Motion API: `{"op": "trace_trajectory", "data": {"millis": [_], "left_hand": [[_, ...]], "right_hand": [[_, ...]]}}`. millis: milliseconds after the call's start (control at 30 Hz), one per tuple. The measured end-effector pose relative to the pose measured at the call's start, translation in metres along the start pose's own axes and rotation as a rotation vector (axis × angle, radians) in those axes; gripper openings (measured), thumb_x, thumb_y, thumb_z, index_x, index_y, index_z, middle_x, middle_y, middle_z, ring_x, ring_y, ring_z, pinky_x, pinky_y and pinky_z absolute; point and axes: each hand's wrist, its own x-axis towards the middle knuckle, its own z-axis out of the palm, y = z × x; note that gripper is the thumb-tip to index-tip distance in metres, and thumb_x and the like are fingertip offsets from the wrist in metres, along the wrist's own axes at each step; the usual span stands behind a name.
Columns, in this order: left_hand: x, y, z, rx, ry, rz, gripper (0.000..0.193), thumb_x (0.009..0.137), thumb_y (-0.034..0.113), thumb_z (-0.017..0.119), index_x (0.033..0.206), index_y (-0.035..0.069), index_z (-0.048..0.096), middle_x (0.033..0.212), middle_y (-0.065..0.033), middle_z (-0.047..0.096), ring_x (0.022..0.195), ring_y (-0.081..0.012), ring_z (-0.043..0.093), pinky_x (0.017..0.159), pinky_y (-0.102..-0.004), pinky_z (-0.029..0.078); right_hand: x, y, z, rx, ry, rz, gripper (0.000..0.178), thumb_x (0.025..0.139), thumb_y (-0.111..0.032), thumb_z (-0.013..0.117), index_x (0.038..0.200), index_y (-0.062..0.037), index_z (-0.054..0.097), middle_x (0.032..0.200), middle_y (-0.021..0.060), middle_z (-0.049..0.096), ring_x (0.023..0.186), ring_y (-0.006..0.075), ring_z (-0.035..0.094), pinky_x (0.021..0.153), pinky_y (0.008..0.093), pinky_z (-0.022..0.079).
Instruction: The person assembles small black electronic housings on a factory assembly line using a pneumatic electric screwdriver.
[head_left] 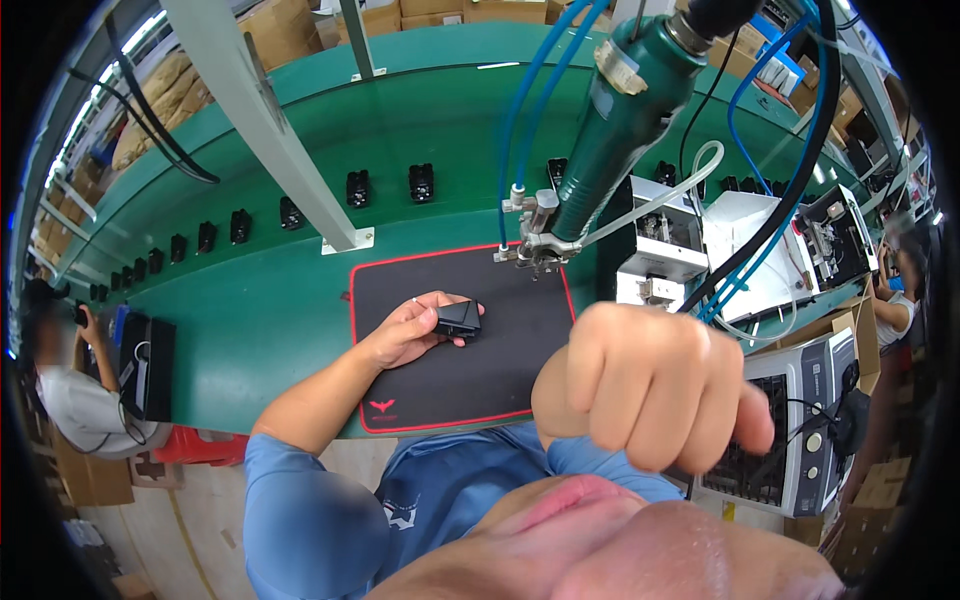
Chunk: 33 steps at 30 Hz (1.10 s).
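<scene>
Over the black desk mat (pixel 440 385), my left hand (pixel 410 335) is closed round a small black boxy part (pixel 458 318), held between thumb and fingers. A little beyond it hangs the metal nozzle end of a green screwdriver-like tool (pixel 610 130), apart from the part. My right hand (pixel 650 385) is raised close to the camera, its fingers curled into a fist with the knuckles showing. Whatever may be inside that fist is hidden, and its edges are slightly blurred.
Several similar black parts (pixel 421 183) stand in a row along the green bench (pixel 240 310). A grey post (pixel 270 130) rises beyond the mat. Metal fixtures (pixel 665 240) and blue hoses (pixel 545 80) are at right, above a grey-white appliance (pixel 790 420). Other people work at both sides.
</scene>
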Motion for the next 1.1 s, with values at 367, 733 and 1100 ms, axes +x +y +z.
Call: {"op": "trace_trajectory", "data": {"millis": [367,733,1100], "left_hand": [[-0.003,-0.007,-0.008,0.039,0.019,-0.051,0.051,0.098,0.046,0.067,0.127,0.005,0.058,0.136,-0.0141,0.061,0.109,-0.0188,0.067,0.095,-0.0367,0.055],[0.002,-0.001,-0.002,0.014,-0.027,0.001,0.046,0.1,0.049,0.065,0.117,0.007,0.059,0.141,-0.0169,0.057,0.12,-0.0203,0.058,0.097,-0.037,0.05],[0.006,0.0,-0.002,0.011,-0.022,-0.017,0.044,0.098,0.05,0.067,0.11,0.009,0.058,0.142,-0.0173,0.056,0.118,-0.0204,0.058,0.098,-0.0374,0.051]], "right_hand": [[0.008,0.105,0.05,-0.412,0.094,0.709,0.03,0.096,-0.026,0.063,0.076,-0.0055,0.054,0.065,0.0114,0.059,0.061,0.0338,0.062,0.053,0.0436,0.046],[0.005,0.145,0.195,-0.765,-0.08,0.697,0.022,0.088,-0.013,0.06,0.104,0.002,0.059,0.07,0.0118,0.058,0.055,0.0233,0.061,0.042,0.0357,0.046],[-0.011,0.086,0.192,-0.566,-0.421,0.805,0.075,0.087,-0.014,0.055,0.158,0.0004,0.035,0.075,0.0106,0.054,0.05,0.0197,0.056,0.039,0.0355,0.044]]}}
